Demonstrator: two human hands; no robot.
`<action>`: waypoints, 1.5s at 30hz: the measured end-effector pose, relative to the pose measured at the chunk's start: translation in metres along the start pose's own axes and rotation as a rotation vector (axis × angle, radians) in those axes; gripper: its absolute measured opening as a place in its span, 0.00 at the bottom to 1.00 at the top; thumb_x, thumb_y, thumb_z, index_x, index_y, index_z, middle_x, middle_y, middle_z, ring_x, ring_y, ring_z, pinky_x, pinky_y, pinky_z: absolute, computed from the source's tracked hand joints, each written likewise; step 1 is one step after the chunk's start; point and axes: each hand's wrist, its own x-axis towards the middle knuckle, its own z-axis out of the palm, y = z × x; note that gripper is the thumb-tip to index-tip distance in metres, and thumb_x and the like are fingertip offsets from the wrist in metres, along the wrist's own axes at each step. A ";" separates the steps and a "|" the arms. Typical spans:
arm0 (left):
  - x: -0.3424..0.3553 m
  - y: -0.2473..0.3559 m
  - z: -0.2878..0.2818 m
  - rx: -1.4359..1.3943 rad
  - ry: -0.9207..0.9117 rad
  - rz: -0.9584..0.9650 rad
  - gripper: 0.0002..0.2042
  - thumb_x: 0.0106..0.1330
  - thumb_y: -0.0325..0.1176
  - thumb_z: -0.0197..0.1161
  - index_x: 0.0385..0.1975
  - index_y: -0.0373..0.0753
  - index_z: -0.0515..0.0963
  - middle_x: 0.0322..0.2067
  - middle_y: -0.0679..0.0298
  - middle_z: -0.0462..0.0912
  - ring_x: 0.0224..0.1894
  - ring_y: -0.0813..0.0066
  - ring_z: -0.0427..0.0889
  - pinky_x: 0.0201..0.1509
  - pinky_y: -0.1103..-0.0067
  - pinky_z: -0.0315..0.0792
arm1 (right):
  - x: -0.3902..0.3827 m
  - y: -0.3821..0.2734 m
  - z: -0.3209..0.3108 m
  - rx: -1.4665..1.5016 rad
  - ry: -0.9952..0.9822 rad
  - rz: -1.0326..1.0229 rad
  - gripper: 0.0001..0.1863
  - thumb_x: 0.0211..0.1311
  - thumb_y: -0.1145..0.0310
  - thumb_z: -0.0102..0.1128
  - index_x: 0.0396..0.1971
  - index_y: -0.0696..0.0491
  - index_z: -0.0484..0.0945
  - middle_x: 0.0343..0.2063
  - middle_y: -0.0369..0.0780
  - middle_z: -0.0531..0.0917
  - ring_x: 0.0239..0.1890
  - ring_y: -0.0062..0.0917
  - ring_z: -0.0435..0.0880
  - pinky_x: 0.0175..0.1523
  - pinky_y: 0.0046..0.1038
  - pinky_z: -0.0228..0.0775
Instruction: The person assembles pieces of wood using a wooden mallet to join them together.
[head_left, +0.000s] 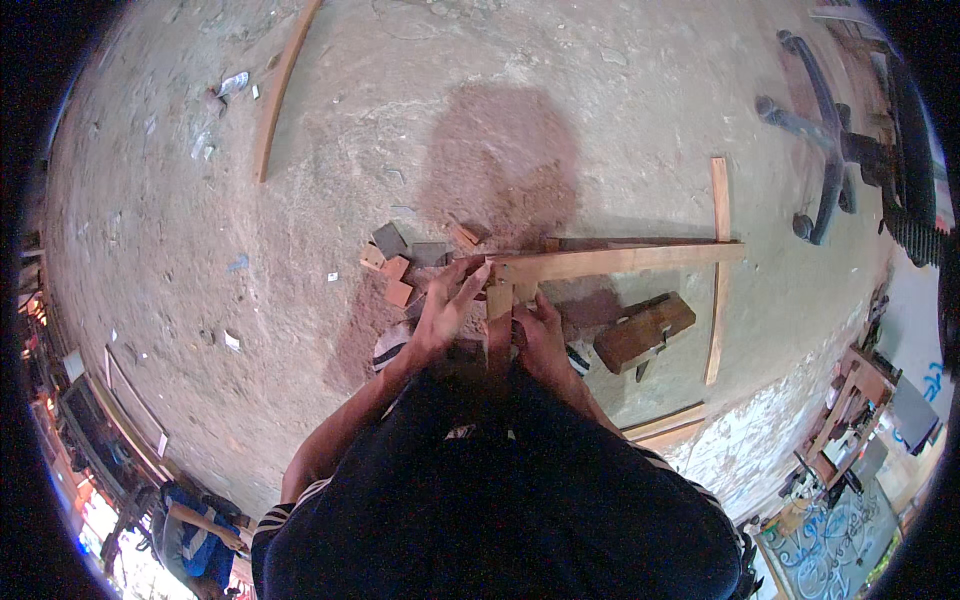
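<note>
Two pale wooden strips meet in a corner joint in front of me. The long strip (pixel 620 261) runs off to the right, its far end over a crosswise wooden strip (pixel 717 300). A shorter strip (pixel 498 320) comes from the joint back toward my body. My left hand (pixel 447 305) is closed at the joint, fingertips and thumb on the end of the long strip. Close beside the shorter strip, my right hand (pixel 540 335) has curled fingers against it, partly hidden below the wood. Small wooden offcuts (pixel 397 270) lie left of the joint.
A brown wooden block like a hand plane (pixel 645 332) lies right of my right hand. A long strip (pixel 288 95) lies far left. A black chair base (pixel 825 140) stands far right. Another person (pixel 205 535) is at lower left. Tools lie on a wooden stand (pixel 850 410) at right.
</note>
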 end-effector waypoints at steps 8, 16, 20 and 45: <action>0.004 0.011 0.002 0.065 0.024 -0.116 0.19 0.71 0.41 0.64 0.49 0.28 0.79 0.43 0.56 0.85 0.45 0.73 0.82 0.50 0.75 0.76 | 0.010 0.010 -0.014 -0.079 0.073 0.028 0.17 0.74 0.62 0.57 0.57 0.53 0.76 0.40 0.38 0.84 0.39 0.24 0.85 0.42 0.30 0.80; 0.005 -0.002 0.001 0.204 0.030 0.021 0.14 0.66 0.35 0.70 0.45 0.32 0.81 0.37 0.59 0.86 0.40 0.75 0.84 0.43 0.77 0.80 | -0.015 -0.022 -0.026 -1.168 0.394 -0.929 0.17 0.56 0.78 0.68 0.47 0.52 0.86 0.35 0.44 0.84 0.36 0.36 0.85 0.39 0.32 0.78; 0.007 -0.007 0.001 0.164 0.034 -0.011 0.13 0.65 0.32 0.70 0.44 0.31 0.81 0.38 0.60 0.86 0.40 0.75 0.84 0.42 0.77 0.80 | -0.023 -0.026 -0.038 -1.187 0.387 -1.029 0.18 0.54 0.78 0.68 0.46 0.51 0.86 0.36 0.44 0.83 0.36 0.37 0.85 0.41 0.31 0.78; -0.001 0.003 0.003 0.219 0.116 0.037 0.15 0.63 0.33 0.72 0.44 0.29 0.82 0.38 0.57 0.88 0.40 0.76 0.85 0.43 0.78 0.80 | 0.046 0.004 -0.006 -0.175 0.058 -0.214 0.09 0.68 0.71 0.62 0.43 0.59 0.81 0.36 0.35 0.85 0.38 0.24 0.83 0.44 0.27 0.75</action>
